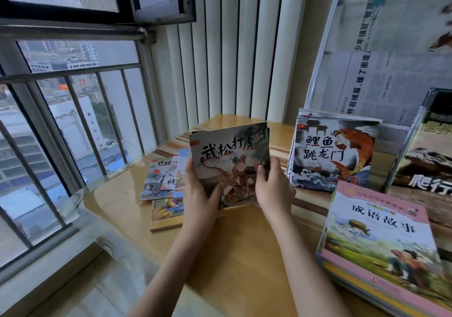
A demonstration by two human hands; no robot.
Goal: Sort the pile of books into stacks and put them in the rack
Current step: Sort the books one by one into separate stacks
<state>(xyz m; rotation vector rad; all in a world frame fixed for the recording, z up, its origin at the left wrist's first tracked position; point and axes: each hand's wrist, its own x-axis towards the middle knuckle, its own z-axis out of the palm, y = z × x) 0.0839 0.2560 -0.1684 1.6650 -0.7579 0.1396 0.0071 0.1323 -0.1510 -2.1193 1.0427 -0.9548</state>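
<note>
While both hands hold it up off the desk, the tiger book stands nearly upright with its cover facing the camera, a thin bundle of similar books seemingly behind it. The left hand grasps the book's lower left edge, thumb laid across the front of the cover and fingers hidden behind. The right hand grasps the lower right edge in the same way, thumb on the cover near the painted figure, fingers curled round the back. So the book sits between the two grips, its bottom edge just above the desk surface.

Left of the left hand, a loose pile of books lies flat and fanned out on the desk, partly hidden by the held book. Right of the right hand, a stack topped by the carp book leans upright against the mesh rack, well apart from the held book. Nearer the camera on the right, a flat stack topped by a pink-bordered book rests on the desk. Farther right, a dark-covered book stands tilted by the rack. A newspaper lines the rack's tall back. A barred window fills the left side.
</note>
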